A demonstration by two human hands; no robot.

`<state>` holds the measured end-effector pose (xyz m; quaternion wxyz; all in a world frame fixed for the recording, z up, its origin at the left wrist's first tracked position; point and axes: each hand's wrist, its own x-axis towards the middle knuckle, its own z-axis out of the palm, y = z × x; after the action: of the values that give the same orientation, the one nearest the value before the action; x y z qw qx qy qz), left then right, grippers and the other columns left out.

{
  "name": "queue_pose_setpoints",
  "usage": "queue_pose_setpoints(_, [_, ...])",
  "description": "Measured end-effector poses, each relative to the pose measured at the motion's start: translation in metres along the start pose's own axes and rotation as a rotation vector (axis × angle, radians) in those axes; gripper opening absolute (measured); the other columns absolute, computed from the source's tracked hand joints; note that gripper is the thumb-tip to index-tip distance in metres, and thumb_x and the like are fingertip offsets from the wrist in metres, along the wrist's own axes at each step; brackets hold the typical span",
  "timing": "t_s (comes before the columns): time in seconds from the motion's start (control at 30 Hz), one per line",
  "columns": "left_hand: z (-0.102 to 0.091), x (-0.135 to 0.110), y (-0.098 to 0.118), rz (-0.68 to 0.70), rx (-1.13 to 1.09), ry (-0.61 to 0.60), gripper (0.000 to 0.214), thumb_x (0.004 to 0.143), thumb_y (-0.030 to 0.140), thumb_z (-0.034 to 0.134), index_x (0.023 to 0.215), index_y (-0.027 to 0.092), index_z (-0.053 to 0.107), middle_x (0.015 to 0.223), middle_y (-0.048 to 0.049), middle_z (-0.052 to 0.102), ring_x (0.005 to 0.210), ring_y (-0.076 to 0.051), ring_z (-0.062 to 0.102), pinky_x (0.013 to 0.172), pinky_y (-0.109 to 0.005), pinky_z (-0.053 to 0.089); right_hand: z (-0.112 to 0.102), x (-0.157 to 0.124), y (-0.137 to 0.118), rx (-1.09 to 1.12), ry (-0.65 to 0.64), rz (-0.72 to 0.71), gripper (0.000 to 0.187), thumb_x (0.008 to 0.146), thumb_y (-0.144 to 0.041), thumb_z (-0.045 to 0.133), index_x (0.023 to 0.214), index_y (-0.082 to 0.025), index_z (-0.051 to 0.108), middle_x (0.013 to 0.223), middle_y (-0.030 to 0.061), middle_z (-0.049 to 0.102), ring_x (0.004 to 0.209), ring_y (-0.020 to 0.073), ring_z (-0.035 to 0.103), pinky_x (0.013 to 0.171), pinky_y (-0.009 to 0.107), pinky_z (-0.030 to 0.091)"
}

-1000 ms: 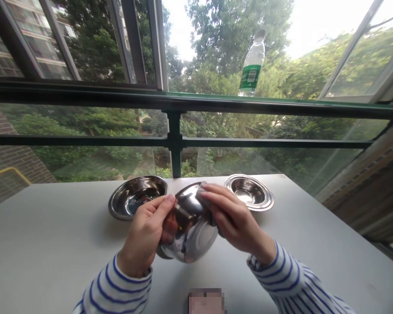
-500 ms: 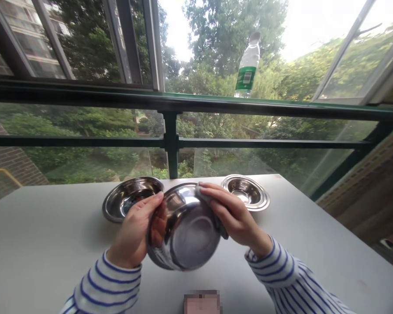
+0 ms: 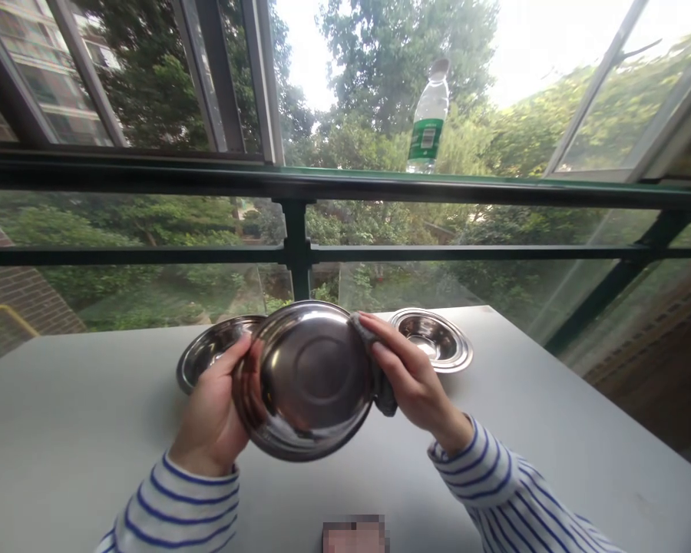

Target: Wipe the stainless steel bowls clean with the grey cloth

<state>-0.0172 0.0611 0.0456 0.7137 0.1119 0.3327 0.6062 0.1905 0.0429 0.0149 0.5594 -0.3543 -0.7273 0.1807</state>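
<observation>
Between my hands, above the table, is a shiny metal bowl (image 3: pixel 316 376) with its round underside turned toward me. My left hand (image 3: pixel 216 411) grips its left edge, thumb on the outer wall and the other fingers mostly hidden. A grey cloth (image 3: pixel 385 392) is held in my right hand (image 3: pixel 411 376), pressed to the bowl's right edge. Behind my left hand a second metal bowl (image 3: pixel 199 361) rests on the table, partly covered by the held one. Past my right hand sit nested-looking metal bowls (image 3: pixel 461 353), open side up.
The white table (image 3: pixel 92 430) reaches to a dark green railing (image 3: pixel 345 187) in front of windows. A clear plastic bottle with a green label (image 3: pixel 427 138) stands upright on the ledge by the rail. A blurred-out pinkish patch (image 3: pixel 354 536) shows at the bottom edge.
The held bowl has moved slightly left and up and tilted so its underside faces me more squarely. Both hands moved with it, the cloth still at its right edge.
</observation>
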Motion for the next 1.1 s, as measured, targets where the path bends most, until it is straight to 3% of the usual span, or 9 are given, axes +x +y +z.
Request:
queue_pose_setpoints(0.13, [-0.003, 0.006, 0.007, 0.182, -0.011, 0.047, 0.025, 0.087, 0.010, 0.042, 0.081, 0.011, 0.066, 0.058, -0.0015, 0.069, 0.051, -0.012, 0.066, 0.058, -0.022, 0.058, 0.010, -0.007, 0.007, -0.051, -0.032, -0.015, 0.046, 0.092, -0.023, 0.040, 0.138, -0.028, 0.036, 0.144, 0.0016, 0.035, 0.133, 0.0193, 0.030, 0.110, 0.040, 0.028])
queue_pose_setpoints(0.37, [-0.003, 0.008, -0.001, 0.136, -0.044, 0.096, 0.024, 0.087, 0.012, 0.043, 0.090, 0.009, 0.067, 0.059, -0.0016, 0.069, 0.051, -0.009, 0.064, 0.059, -0.017, 0.056, 0.013, -0.010, 0.009, -0.209, 0.021, -0.028, 0.049, 0.091, -0.017, 0.036, 0.140, -0.023, 0.031, 0.141, 0.0076, 0.039, 0.132, 0.0206, 0.033, 0.108, 0.042, 0.031])
queue_pose_setpoints(0.57, [-0.002, 0.008, 0.010, 0.218, 0.016, 0.104, 0.030, 0.088, 0.011, 0.039, 0.100, 0.010, 0.066, 0.074, -0.0047, 0.073, 0.067, -0.014, 0.068, 0.072, -0.026, 0.057, 0.033, -0.023, -0.003, -0.380, -0.122, -0.437, 0.065, 0.082, -0.007, 0.042, 0.143, -0.018, 0.021, 0.148, 0.0126, 0.024, 0.136, 0.0304, 0.019, 0.105, 0.053, 0.032])
queue_pose_setpoints(0.63, [-0.001, 0.007, 0.009, 0.227, 0.011, 0.088, 0.030, 0.087, 0.012, 0.041, 0.103, 0.012, 0.066, 0.076, -0.0043, 0.073, 0.067, -0.015, 0.068, 0.072, -0.027, 0.057, 0.031, -0.020, -0.001, -0.387, -0.035, -0.413, 0.063, 0.083, -0.007, 0.041, 0.143, -0.020, 0.023, 0.146, 0.0122, 0.027, 0.135, 0.0296, 0.024, 0.104, 0.052, 0.034])
queue_pose_setpoints(0.73, [0.001, 0.006, 0.005, 0.226, 0.003, 0.086, 0.030, 0.086, 0.011, 0.042, 0.102, 0.013, 0.067, 0.074, -0.0042, 0.073, 0.069, -0.016, 0.069, 0.074, -0.029, 0.057, 0.028, -0.017, 0.003, -0.374, 0.128, -0.252, 0.059, 0.086, -0.007, 0.038, 0.141, -0.023, 0.026, 0.145, 0.0110, 0.031, 0.132, 0.0261, 0.031, 0.105, 0.050, 0.034])
queue_pose_setpoints(0.8, [0.001, 0.006, 0.004, 0.211, 0.005, 0.118, 0.030, 0.086, 0.011, 0.041, 0.100, 0.012, 0.067, 0.071, -0.0043, 0.072, 0.071, -0.017, 0.069, 0.074, -0.029, 0.056, 0.029, -0.019, 0.003, -0.380, 0.118, -0.259, 0.061, 0.085, -0.006, 0.038, 0.142, -0.022, 0.025, 0.145, 0.0113, 0.030, 0.133, 0.0268, 0.029, 0.105, 0.051, 0.034])
queue_pose_setpoints(0.97, [-0.002, 0.009, 0.005, 0.209, 0.015, 0.080, 0.031, 0.088, 0.011, 0.039, 0.101, 0.010, 0.066, 0.074, -0.0060, 0.073, 0.072, -0.016, 0.069, 0.075, -0.029, 0.056, 0.033, -0.026, 0.001, -0.465, -0.115, -0.574, 0.071, 0.078, -0.003, 0.047, 0.143, -0.013, 0.021, 0.148, 0.0141, 0.022, 0.135, 0.0342, 0.020, 0.104, 0.054, 0.036])
queue_pose_setpoints(1.03, [-0.002, 0.009, 0.003, 0.204, 0.017, 0.039, 0.031, 0.088, 0.012, 0.040, 0.102, 0.010, 0.066, 0.077, -0.0071, 0.073, 0.075, -0.018, 0.069, 0.076, -0.030, 0.056, 0.030, -0.024, 0.002, -0.459, -0.081, -0.563, 0.070, 0.078, -0.004, 0.047, 0.143, -0.014, 0.022, 0.147, 0.0132, 0.024, 0.135, 0.0335, 0.022, 0.104, 0.053, 0.036])
queue_pose_setpoints(1.1, [-0.002, 0.008, 0.001, 0.202, 0.004, 0.052, 0.030, 0.088, 0.014, 0.041, 0.102, 0.010, 0.066, 0.075, -0.0072, 0.073, 0.075, -0.018, 0.069, 0.077, -0.031, 0.056, 0.029, -0.022, 0.002, -0.437, 0.044, -0.438, 0.067, 0.080, -0.003, 0.044, 0.142, -0.017, 0.024, 0.147, 0.0123, 0.026, 0.134, 0.0313, 0.024, 0.104, 0.054, 0.035])
